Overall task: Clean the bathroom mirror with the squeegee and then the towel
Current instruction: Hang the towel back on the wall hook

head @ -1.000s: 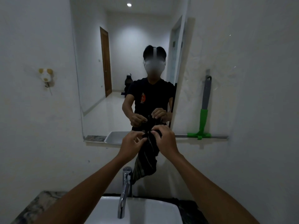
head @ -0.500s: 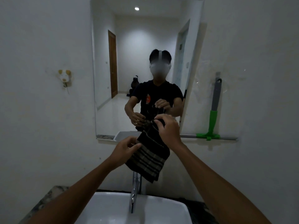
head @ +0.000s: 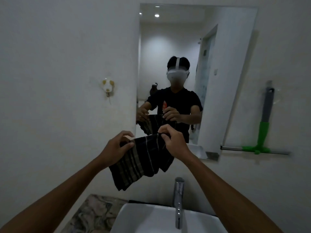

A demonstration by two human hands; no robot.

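Observation:
A dark towel (head: pixel 141 162) with pale stripes hangs spread between my two hands, in front of the lower left corner of the mirror (head: pixel 176 47). My left hand (head: pixel 116 148) pinches its upper left edge. My right hand (head: pixel 173 140) pinches its upper right corner. The squeegee (head: pixel 264 125), grey-handled with a green neck and a long blade, hangs on the wall to the right of the mirror, well apart from both hands. The mirror shows a person holding the same towel.
A white basin (head: pixel 151 221) with a chrome tap (head: pixel 178 200) sits right below my arms. A marbled counter (head: pixel 94 214) runs to its left. A small animal-shaped wall hook (head: pixel 107 85) is left of the mirror.
My hands have pulled apart and the bunched towel has opened out wide between them. The view has shifted to the left, so the mirror and squeegee sit further right.

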